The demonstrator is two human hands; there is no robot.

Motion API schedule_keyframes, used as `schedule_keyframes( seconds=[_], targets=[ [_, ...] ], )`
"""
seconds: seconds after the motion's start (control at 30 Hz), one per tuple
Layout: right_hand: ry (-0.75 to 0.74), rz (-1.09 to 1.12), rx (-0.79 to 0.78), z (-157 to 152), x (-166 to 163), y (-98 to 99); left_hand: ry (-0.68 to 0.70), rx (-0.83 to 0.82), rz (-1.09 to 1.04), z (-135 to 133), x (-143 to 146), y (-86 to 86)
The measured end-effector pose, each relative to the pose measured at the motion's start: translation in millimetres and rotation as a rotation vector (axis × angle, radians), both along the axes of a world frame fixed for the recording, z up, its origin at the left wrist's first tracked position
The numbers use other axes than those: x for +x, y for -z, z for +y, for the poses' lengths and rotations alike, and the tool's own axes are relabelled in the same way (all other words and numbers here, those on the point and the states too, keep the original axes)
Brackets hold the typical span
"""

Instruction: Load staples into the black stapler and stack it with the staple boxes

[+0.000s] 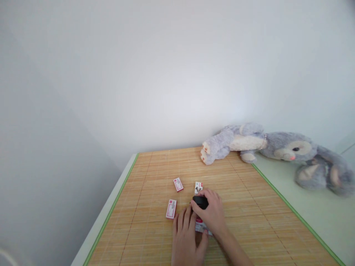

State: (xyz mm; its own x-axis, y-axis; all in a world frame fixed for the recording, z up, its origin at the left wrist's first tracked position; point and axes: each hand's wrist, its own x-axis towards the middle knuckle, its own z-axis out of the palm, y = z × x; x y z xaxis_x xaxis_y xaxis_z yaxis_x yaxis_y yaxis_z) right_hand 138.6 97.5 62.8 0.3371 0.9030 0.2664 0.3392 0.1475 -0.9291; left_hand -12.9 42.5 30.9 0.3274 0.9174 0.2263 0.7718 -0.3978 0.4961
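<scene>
My right hand [213,212] is closed around a small black rounded object [200,202], gripping it between thumb and fingers. What kind of object it is I cannot make out. Below it lies a red and white packet [202,227], partly covered by both hands. My left hand [186,236] rests stretched out, its index finger and thumb touching the packet's left and near edges. Just beyond my right hand sits a small white box with a dark picture [198,187]. Two small white and red boxes lie to the left, one nearer [171,209] and one farther [178,184].
A bamboo mat [155,166] with green edging covers the pale table [294,184]. Across the back right lies a grey plush rabbit [249,142], its feet on the mat and its head past the edging. A white wall [166,74] rises behind.
</scene>
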Motion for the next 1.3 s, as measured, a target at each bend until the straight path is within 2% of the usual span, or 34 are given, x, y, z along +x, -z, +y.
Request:
schedule_keyframes(
  seconds=[0.1, 0.27, 0.33, 0.43, 0.5, 0.57, 0.6, 0.73, 0.77, 0.83, 0.97, 1.1, 1.2, 1.3],
  targets=[
    [0.097, 0.38, 0.031, 4.6, 4.1, 6.5, -0.096, 0.009, 0.033, -1.3, 2.5, 2.1],
    [0.314, 0.62, 0.063, 0.2, 37.0, 17.2, -0.099, -0.015, 0.006, 0.4, 4.3, 1.3],
    [0.352, 0.77, 0.026, -5.9, 53.2, 19.4, -0.072, -0.021, -0.009, 0.7, 3.1, 1.6],
    [0.327, 0.941, -0.071, -21.5, 75.9, 23.4, -0.05, -0.015, -0.046, -1.2, -2.7, 3.6],
    [0.325, 0.892, -0.133, -37.6, 87.6, 27.9, -0.034, -0.027, -0.081, -3.2, -9.3, 4.3],
    [0.313, 0.752, -0.234, -56.6, 93.2, 33.4, 0.017, -0.078, -0.094, -4.4, -16.2, 1.8],
    [0.262, 0.669, -0.313, -66.2, 92.7, 36.0, 0.048, -0.112, -0.092, -4.4, -18.8, -1.0],
    [-0.194, 0.41, -0.657, -91.2, 68.5, 40.0, 0.067, -0.193, -0.083, -0.4, -19.1, -19.8],
    [-0.267, 0.376, -0.686, -92.2, 59.4, 38.9, 0.06, -0.199, -0.086, 1.3, -17.1, -24.6],
    [-0.323, 0.334, -0.657, -88.2, 43.2, 34.1, 0.073, -0.215, -0.098, 4.7, -13.5, -31.6],
    [-0.333, 0.232, -0.542, -71.9, 34.3, 22.2, 0.134, -0.253, -0.145, 11.5, -14.9, -34.1],
    [-0.292, 0.139, -0.56, -66.6, 51.4, 24.1, 0.163, -0.284, -0.214, 16.0, -25.3, -27.7],
    [-0.21, 0.051, -0.589, -68.6, 64.7, 31.1, 0.148, -0.278, -0.233, 16.0, -29.0, -20.5],
    [-0.099, -0.106, -0.539, -66.4, 67.4, 27.4, 0.09, -0.227, -0.24, 14.4, -26.2, -11.6]
  ],
)
